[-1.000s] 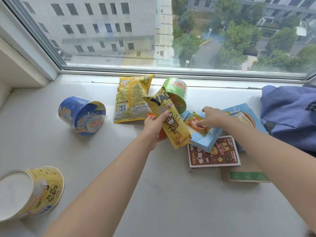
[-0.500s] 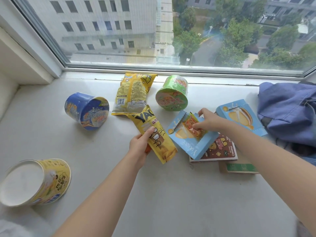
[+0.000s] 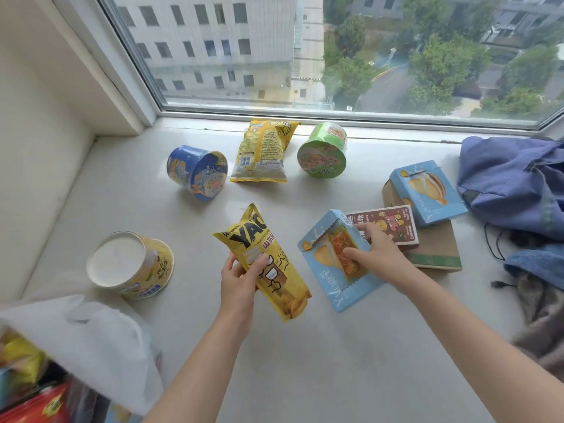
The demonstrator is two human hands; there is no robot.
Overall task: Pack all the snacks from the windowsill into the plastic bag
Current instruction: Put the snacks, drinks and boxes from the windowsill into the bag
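Left hand point(image 3: 236, 277) gripping yellow pouch point(image 3: 268, 261) (fingers wrapped), lifted off windowsill point(image 3: 305, 361)

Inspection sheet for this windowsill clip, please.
Surface: white windowsill, snacks scattered.
Job's things: YAO chip bag and light-blue box with orange packet in hand; blue cup, green cup, yellow cup on their sides; yellow snack bag, second blue box, red box, cardboard box lying; plastic bag lower left, partly filled.
Clutter: blue backpack, grey cloth at right.
Grippers: left hand grips YAO chip bag; right hand grips light-blue box, thumb on packet.
Cables: black cable by backpack.
Surroundings: window, buildings and trees outside.
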